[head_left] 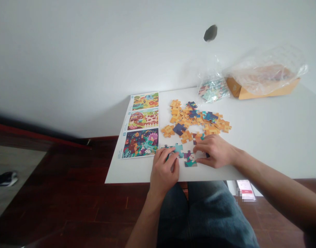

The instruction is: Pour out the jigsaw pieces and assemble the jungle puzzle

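My left hand [164,168] rests at the table's front edge, its curled fingers and thumb around a puzzle piece [169,156] they partly cover. A light blue piece [179,150] lies by its fingertips. My right hand [216,150] is bent over the table, thumb and forefinger apart with bare white tabletop showing between them. Close to those fingertips lies a purple and green piece with a white rabbit [190,158]. An orange and teal piece [198,138] sits just above the right knuckles. Something dark blue shows under the right palm, mostly hidden.
Mostly face-down pieces form a loose pile [191,119] behind my hands. A picture sheet [141,120] with three scenes lies left. At the back are a clear bag of pieces [213,90] and an orange box [268,92] under plastic. A phone [245,190] is below the table edge.
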Action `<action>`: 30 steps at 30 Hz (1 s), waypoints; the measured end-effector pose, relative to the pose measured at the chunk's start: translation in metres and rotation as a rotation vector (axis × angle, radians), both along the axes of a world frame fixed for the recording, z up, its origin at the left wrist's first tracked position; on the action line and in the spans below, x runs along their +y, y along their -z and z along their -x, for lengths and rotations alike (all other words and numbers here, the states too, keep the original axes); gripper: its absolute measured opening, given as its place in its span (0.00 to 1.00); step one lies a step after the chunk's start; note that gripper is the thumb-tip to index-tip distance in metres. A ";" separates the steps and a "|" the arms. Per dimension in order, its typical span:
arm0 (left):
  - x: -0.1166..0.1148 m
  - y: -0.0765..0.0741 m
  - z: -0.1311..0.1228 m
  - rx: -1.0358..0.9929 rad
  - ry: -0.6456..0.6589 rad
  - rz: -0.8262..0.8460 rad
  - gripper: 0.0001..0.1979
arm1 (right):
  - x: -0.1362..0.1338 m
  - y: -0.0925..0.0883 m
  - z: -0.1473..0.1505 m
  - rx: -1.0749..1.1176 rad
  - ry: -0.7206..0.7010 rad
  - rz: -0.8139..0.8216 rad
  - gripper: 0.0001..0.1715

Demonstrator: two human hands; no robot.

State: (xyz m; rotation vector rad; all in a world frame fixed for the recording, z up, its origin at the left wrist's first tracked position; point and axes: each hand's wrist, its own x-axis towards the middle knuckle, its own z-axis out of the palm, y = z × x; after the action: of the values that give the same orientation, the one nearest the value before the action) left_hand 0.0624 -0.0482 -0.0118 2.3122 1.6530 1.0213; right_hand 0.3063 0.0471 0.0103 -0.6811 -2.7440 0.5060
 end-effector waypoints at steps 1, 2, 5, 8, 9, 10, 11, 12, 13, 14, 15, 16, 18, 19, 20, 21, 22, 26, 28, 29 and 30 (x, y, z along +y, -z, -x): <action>0.000 -0.001 0.000 0.006 0.004 0.005 0.13 | 0.000 0.000 0.000 0.000 0.000 -0.001 0.15; 0.000 -0.001 0.000 0.011 0.009 0.011 0.13 | 0.000 0.000 0.000 0.001 -0.002 -0.001 0.15; 0.000 0.000 0.001 0.011 0.026 0.017 0.14 | 0.000 -0.001 -0.001 0.003 -0.011 0.005 0.14; 0.000 0.001 0.001 -0.007 0.023 0.010 0.16 | 0.000 -0.002 -0.001 0.003 -0.019 0.013 0.14; 0.001 0.002 0.001 -0.012 0.019 0.007 0.16 | 0.000 -0.003 -0.001 0.004 -0.020 0.016 0.14; 0.001 0.002 0.001 -0.016 0.016 0.005 0.16 | 0.000 -0.003 -0.001 0.004 -0.021 0.019 0.14; 0.001 0.003 0.001 -0.019 0.013 0.005 0.16 | 0.000 -0.003 -0.001 0.005 -0.023 0.022 0.14; 0.001 0.003 0.001 -0.022 0.012 0.004 0.16 | 0.000 -0.003 -0.001 0.005 -0.028 0.026 0.13; 0.001 0.004 0.001 -0.025 0.011 0.002 0.17 | 0.000 -0.002 -0.001 0.006 -0.034 0.028 0.13; 0.002 0.004 0.001 -0.029 0.009 0.000 0.17 | 0.000 -0.002 -0.001 0.008 -0.039 0.028 0.13; 0.002 0.004 0.001 -0.034 0.009 -0.005 0.18 | -0.001 -0.002 0.000 0.009 -0.046 0.029 0.13; 0.002 0.004 0.001 -0.041 0.011 -0.011 0.18 | -0.002 -0.002 0.000 0.011 -0.053 0.030 0.13; 0.002 0.005 0.002 -0.052 0.014 -0.021 0.20 | -0.003 -0.002 0.002 0.014 -0.072 0.036 0.14; 0.002 0.006 0.003 -0.055 0.014 -0.024 0.21 | -0.004 -0.002 0.003 0.016 -0.084 0.042 0.14; 0.003 0.007 0.003 -0.056 0.013 -0.028 0.22 | -0.005 -0.002 0.004 0.017 -0.099 0.049 0.14; 0.003 0.007 0.003 -0.055 0.010 -0.032 0.22 | -0.006 -0.003 0.005 0.017 -0.112 0.056 0.14; 0.003 0.008 0.003 -0.053 0.006 -0.036 0.22 | -0.006 -0.003 0.005 0.017 -0.122 0.062 0.14; 0.005 0.010 0.003 -0.044 -0.006 -0.049 0.19 | -0.007 -0.003 0.004 0.000 -0.142 0.074 0.13; 0.005 0.009 0.002 -0.042 0.001 -0.056 0.18 | -0.008 -0.002 0.006 -0.006 -0.150 0.070 0.14; 0.005 0.009 0.001 -0.043 0.007 -0.059 0.17 | -0.009 -0.001 0.007 -0.007 -0.157 0.062 0.14; 0.005 0.009 0.001 -0.044 0.017 -0.059 0.17 | -0.010 -0.001 0.009 -0.008 -0.162 0.049 0.15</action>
State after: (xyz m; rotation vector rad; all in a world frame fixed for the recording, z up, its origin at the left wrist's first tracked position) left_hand 0.0612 -0.0431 -0.0204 2.3183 1.6060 1.1242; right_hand 0.2976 0.0372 0.0110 -0.4751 -2.8167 0.6090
